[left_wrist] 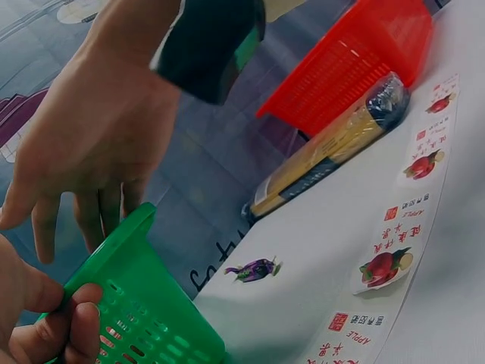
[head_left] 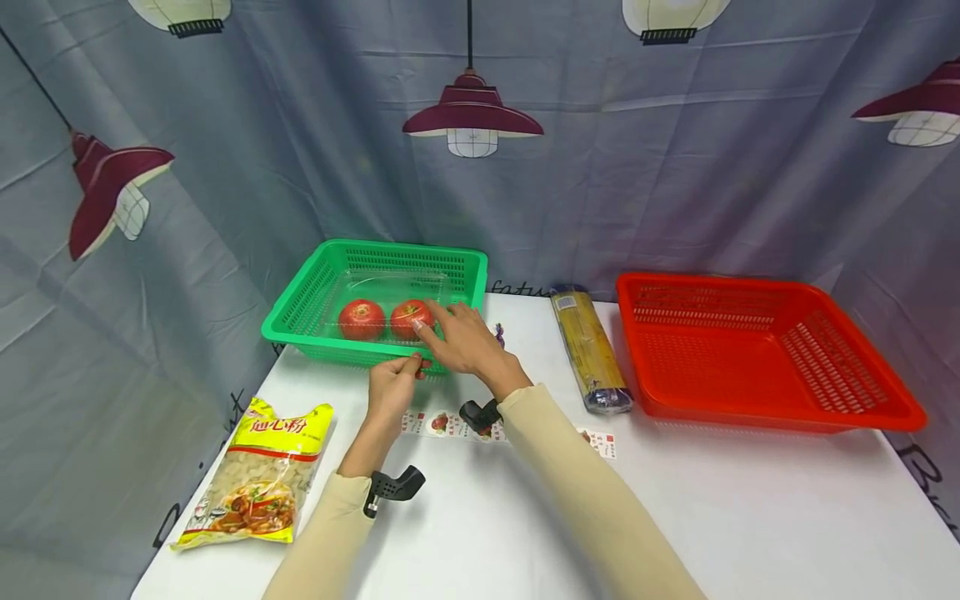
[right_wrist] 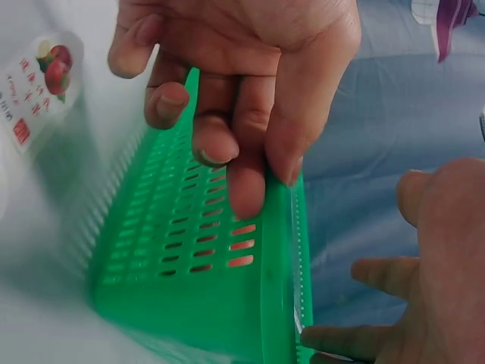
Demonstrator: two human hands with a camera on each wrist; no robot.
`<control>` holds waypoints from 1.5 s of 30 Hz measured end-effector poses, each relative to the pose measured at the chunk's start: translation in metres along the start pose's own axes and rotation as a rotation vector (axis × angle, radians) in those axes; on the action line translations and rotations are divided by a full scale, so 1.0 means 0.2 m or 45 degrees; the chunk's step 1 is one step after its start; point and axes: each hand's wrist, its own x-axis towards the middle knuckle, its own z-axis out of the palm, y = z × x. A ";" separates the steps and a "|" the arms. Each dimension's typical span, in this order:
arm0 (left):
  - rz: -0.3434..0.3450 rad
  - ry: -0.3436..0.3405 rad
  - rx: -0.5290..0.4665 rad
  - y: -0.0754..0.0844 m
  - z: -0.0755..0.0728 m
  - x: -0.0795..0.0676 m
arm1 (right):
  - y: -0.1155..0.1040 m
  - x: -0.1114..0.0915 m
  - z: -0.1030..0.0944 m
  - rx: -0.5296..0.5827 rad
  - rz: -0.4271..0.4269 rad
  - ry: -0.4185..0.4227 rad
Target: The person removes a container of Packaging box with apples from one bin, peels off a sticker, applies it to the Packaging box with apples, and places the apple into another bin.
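Nearest us, at eleven o'clock, we see the left hand (head_left: 393, 387) pinching the near rim of a bright green basket (head_left: 330, 352), its plastic walls slotted; the right hand (head_left: 463, 337) hangs over the basket's right end, fingers straight and slightly spread, touching what we cannot tell. Inside, two round red apples (head_left: 362, 320) sit side by side in a clear plastic container (head_left: 386, 287).
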 end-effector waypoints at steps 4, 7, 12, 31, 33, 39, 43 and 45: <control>0.004 0.003 -0.004 0.00 0.00 0.00 | -0.02 0.04 0.01 0.076 0.013 -0.031; 0.008 0.005 -0.012 0.01 0.00 0.00 | -0.03 0.07 0.01 0.110 0.048 -0.052; 0.033 0.013 -0.005 0.01 0.00 -0.01 | -0.05 0.12 0.03 0.114 0.114 -0.076; 0.035 0.026 -0.011 0.00 0.00 -0.01 | -0.12 0.23 0.09 0.273 0.306 0.032; 0.030 0.024 -0.009 -0.01 -0.01 -0.01 | -0.12 0.24 0.11 0.287 0.351 0.042; 0.039 0.022 0.015 0.00 0.00 -0.01 | -0.12 0.26 0.11 0.322 0.449 0.068; 0.028 0.022 0.016 0.00 0.00 -0.01 | -0.12 0.26 0.09 0.358 0.493 0.073; 0.024 0.024 0.023 0.00 0.00 -0.01 | -0.12 0.26 0.09 0.375 0.506 0.079</control>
